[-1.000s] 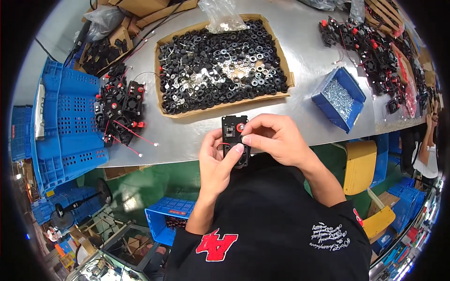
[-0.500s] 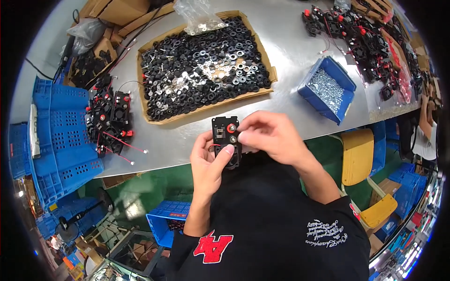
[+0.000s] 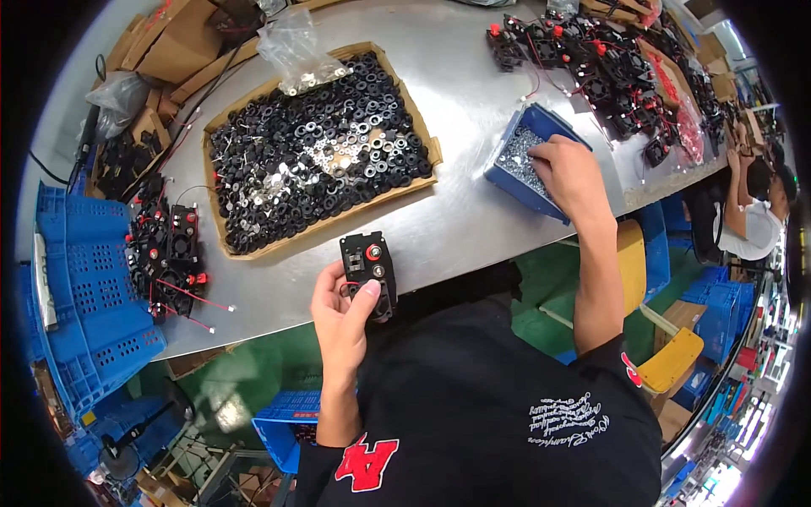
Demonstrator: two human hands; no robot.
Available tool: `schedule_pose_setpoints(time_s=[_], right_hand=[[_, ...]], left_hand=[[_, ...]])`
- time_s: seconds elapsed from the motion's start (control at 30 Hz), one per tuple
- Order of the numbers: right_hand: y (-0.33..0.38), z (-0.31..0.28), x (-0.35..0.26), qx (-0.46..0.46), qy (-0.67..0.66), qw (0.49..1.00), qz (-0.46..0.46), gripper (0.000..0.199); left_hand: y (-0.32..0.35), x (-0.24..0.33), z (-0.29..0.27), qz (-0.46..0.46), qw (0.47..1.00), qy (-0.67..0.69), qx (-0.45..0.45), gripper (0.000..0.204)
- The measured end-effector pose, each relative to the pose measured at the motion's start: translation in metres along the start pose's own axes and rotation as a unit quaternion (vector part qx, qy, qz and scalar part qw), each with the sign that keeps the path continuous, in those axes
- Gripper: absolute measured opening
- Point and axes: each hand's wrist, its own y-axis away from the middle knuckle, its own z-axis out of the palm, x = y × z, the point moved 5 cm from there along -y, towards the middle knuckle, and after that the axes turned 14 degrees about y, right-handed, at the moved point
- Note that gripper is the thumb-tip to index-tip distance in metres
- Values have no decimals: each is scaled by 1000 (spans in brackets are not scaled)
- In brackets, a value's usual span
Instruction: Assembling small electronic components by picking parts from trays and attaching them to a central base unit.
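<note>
In the left hand [image 3: 340, 317], the black module [image 3: 368, 273] stands roughly upright, lengthwise.

Bright, even overhead light. Soft glare patches on grey table [image 3: 473, 110], strongest far centre. Shadows short, faint, under cardboard tray [image 3: 253, 245] edge and blue bin [image 3: 507, 182]. Clear plastic bag [image 3: 296, 51] glints. Strong fisheye: table edge bows, black vignette rings frame, corners lost. Centre sharp; rim smeared, stretched, especially near right and left. Floor area near left dimmer, with one bright reflection.
</note>
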Motion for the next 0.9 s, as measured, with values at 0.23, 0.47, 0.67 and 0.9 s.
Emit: schedule_pose_setpoints(time_s=[0.23, 0.47, 0.67, 0.9], right_hand=[[-6, 10, 3, 37, -17, 999, -19, 11], [7, 1, 22, 27, -383, 902, 197, 12], [43, -48, -64, 55, -431, 901, 8, 19], [61, -29, -148, -53, -497, 847, -182, 18]], left_hand=[[5, -2, 3, 0, 1000, 1, -11, 39], [6, 3, 6, 15, 1000, 15, -18, 41], [6, -1, 7, 14, 999, 23, -22, 42], [11, 4, 19, 32, 999, -30, -8, 48]])
